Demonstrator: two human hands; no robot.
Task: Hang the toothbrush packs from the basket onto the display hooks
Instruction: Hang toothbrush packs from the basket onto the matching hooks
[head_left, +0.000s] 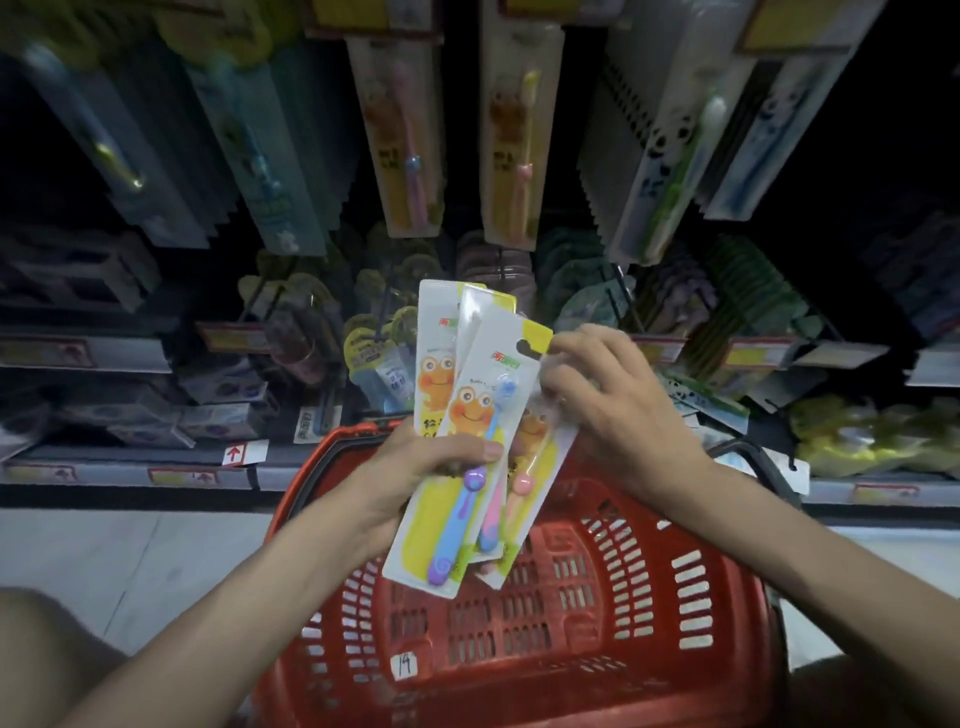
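1. We saw the left hand (415, 465) gripping a fan of toothbrush packs (434, 364) around their middles, the thumb laid across the fronts and the fingers curled behind.
2. The packs stood nearly upright above the red basket (727, 597), well below the display hooks and touching neither.
3. The front pack (483, 415) carried a cartoon frog and a blue brush with a purple end; a pack with a pink brush (522, 480) stuck out on the right side of the fan.
4. The right hand (618, 410) was closed on the front pack, fingertips pinching its yellow top corner just beside the hang hole (the exact finger placement was blurred, so we could not say more).
5. The basket sat on the pale floor (130, 551) between the forearms, with a white sticker (404, 666) marked 14 on its near wall.
6. Above, two similar packs hung on the display, one with a pink brush (410, 140) and one with a yellow brush (519, 145), side by side.
7. Further packs hung left and right of them, too blurred for us to read.
8. Lower shelves with red-and-yellow price strips (234, 338) ran behind the hands.
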